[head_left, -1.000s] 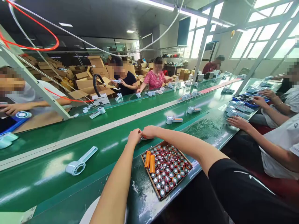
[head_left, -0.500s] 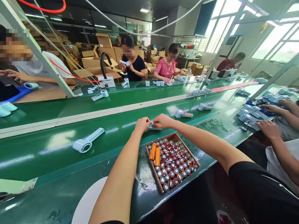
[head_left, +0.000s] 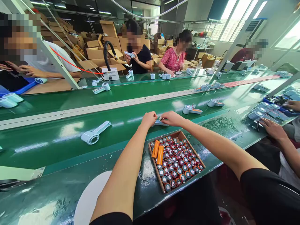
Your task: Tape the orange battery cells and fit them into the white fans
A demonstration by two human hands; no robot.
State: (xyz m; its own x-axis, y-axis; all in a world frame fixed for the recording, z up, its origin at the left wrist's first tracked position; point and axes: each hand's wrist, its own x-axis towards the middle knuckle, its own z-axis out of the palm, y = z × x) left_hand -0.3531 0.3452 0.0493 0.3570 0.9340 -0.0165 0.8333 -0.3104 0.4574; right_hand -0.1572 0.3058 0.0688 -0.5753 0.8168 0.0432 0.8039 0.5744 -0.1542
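My left hand and my right hand meet over the green conveyor belt, both pinching a small grey-white fan part between them. Just in front of my hands sits a cardboard tray packed with several upright batteries with red wires; two orange batteries lie on its left side. A white handheld fan shell lies on the belt to my left, apart from both hands.
More fan shells ride the belt to the right. A co-worker's hand rests at fan parts on my right. Across the belt several people handle parts before stacked cardboard boxes. A white round disc lies near my left elbow.
The view tilted down and shifted; my hands stay joined on the small part. The white fan shell on the belt has travelled to the right.
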